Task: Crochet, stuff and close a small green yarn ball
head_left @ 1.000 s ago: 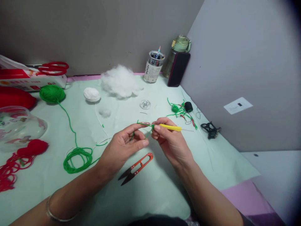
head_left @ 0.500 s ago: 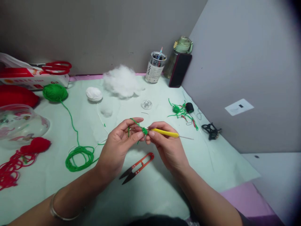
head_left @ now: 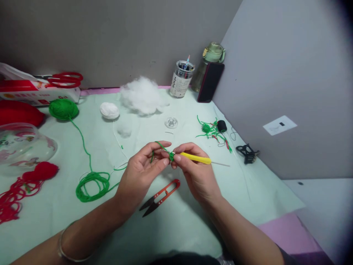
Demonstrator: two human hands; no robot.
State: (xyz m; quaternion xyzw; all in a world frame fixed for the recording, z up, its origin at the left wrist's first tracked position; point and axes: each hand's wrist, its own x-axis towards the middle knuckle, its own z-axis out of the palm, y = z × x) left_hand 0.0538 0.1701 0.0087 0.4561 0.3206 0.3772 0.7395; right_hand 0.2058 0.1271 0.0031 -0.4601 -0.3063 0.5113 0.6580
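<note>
My left hand (head_left: 146, 165) pinches a small green crochet piece (head_left: 171, 157), and green yarn runs over its raised index finger. In my right hand (head_left: 197, 173) is a yellow-handled crochet hook (head_left: 197, 158), its metal tip at the green stitches and its thin rear end pointing right. Both sets of fingertips meet around the piece, hiding part of it. Loose green yarn (head_left: 93, 186) lies coiled left of my wrist and leads back to a green yarn ball (head_left: 64, 109). Below my hands rest orange thread snips (head_left: 160, 198), blades toward the lower left.
White stuffing (head_left: 143, 95) and a white yarn ball (head_left: 109, 110) lie at the back. A pen cup (head_left: 182, 82), a bottle (head_left: 213, 53) and a phone (head_left: 211, 82) stand near the corner. At right are yarn scraps (head_left: 206, 128) and a black hair claw (head_left: 249, 153); red yarn (head_left: 11, 198) is at left.
The crochet piece and the hook have shifted slightly right and down. My left index finger has moved a little right; the hook tip stays at the stitches.
</note>
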